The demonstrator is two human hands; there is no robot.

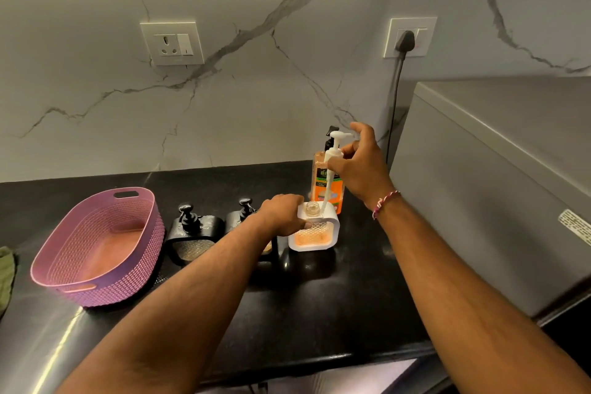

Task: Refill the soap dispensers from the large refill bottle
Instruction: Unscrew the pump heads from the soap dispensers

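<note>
A white-framed glass soap dispenser [315,235] stands on the black counter with orange soap in its lower part and its neck uncapped. My left hand [283,213] grips its left side. My right hand [359,163] holds the white pump head [335,145] above it, the long tube hanging down beside the neck. Behind stands the orange refill bottle [327,187] with a black pump. Two black dispensers sit to the left: one [193,235] fully visible, the other [244,209] partly hidden by my left forearm.
A purple woven basket [99,246] sits at the left of the counter [319,313]. A grey appliance [499,185] fills the right side, its black cord [396,99] plugged into a wall socket. A green cloth [6,269] lies at the far left edge.
</note>
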